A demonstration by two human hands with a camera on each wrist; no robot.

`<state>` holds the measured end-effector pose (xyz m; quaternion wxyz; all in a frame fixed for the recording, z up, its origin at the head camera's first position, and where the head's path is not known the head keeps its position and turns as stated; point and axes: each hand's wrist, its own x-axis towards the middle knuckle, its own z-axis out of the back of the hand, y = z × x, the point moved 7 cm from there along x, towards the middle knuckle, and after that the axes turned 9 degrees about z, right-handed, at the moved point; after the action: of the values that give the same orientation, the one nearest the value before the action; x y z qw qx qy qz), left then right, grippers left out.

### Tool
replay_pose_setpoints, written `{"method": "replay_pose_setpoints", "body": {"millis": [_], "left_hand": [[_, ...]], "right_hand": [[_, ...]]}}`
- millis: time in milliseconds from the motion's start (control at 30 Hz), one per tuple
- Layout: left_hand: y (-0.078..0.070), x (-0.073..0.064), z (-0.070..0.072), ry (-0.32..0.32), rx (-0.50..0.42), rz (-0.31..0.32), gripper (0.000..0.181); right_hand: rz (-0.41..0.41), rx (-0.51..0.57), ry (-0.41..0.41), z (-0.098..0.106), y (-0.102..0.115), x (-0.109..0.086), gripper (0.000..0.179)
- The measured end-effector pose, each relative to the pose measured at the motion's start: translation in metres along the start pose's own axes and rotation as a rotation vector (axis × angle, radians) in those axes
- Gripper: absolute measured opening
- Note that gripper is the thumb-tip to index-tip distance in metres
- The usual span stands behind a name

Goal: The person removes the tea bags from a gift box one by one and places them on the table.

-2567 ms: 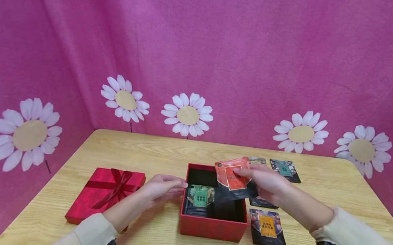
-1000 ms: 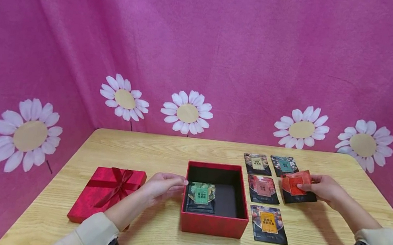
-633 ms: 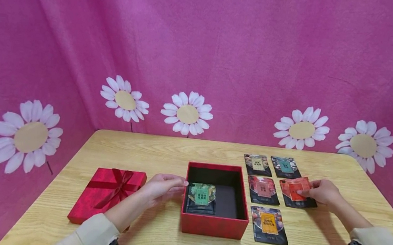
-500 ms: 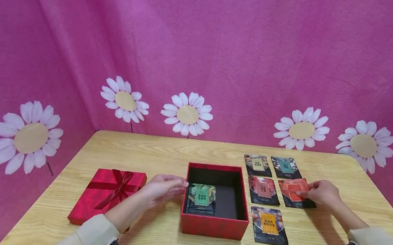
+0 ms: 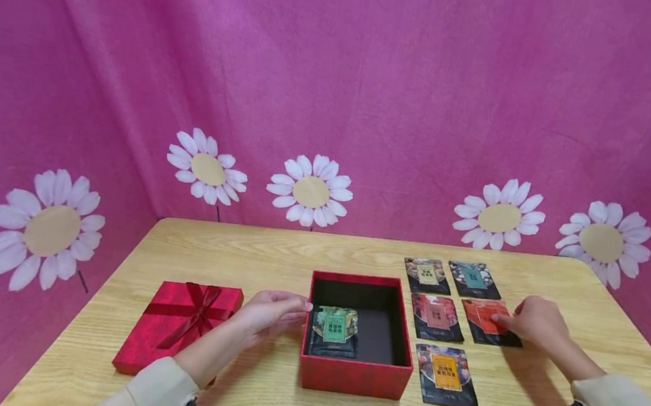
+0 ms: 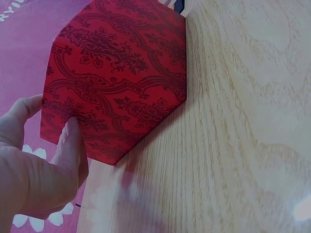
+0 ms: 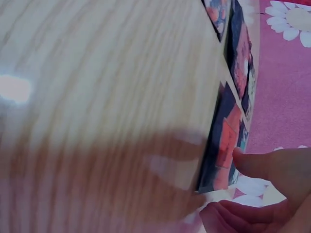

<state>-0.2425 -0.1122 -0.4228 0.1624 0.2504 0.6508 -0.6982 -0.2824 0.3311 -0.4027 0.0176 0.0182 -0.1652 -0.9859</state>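
Observation:
In the head view, a red gift box (image 5: 351, 376) stands without its lid, a green-labelled black sachet (image 5: 334, 331) lying inside against the left wall. My left hand (image 5: 267, 316) pinches the box's left wall at the rim; the left wrist view shows fingers on the patterned outer side. Farther right, an orange-red sachet (image 5: 488, 321) lies flat on the table. My right hand (image 5: 536, 323) rests its thumb on that sachet's label. In the right wrist view its other fingers (image 7: 238, 216) lie beside the sachet's edge, apart from the thumb.
Several more sachets lie in rows right of the box: yellow-labelled (image 5: 428, 275), teal (image 5: 474, 279), pink (image 5: 437, 317) and orange (image 5: 447, 376). The red lid (image 5: 167, 319) with its ribbon bow sits left, beside my left forearm. A pink flowered cloth (image 5: 372, 102) hangs behind the table.
My right hand has carried the orange-red sachet from above the box rightward to the table, where it now lies flat below the teal one. My left hand has stayed at the box wall.

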Motion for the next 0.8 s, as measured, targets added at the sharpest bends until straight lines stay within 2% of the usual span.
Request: {"method": "replay_pose_setpoints", "body": {"millis": [133, 333, 667, 800], "left_hand": [[0.001, -0.001, -0.001, 0.008, -0.010, -0.006, 0.040], [0.000, -0.001, -0.001, 0.021, -0.036, -0.027, 0.037], [-0.001, 0.000, -0.003, 0.029, -0.065, -0.041, 0.032], [-0.001, 0.000, -0.002, 0.018, -0.061, -0.036, 0.032]], "right_hand": [[0.012, 0.001, 0.014, 0.005, 0.000, 0.003, 0.048], [0.097, 0.018, -0.012, 0.015, 0.014, 0.009, 0.052], [0.208, 0.062, -0.050, 0.021, 0.054, 0.013, 0.043], [0.235, 0.094, -0.039, 0.020, 0.071, 0.013, 0.043]]}}
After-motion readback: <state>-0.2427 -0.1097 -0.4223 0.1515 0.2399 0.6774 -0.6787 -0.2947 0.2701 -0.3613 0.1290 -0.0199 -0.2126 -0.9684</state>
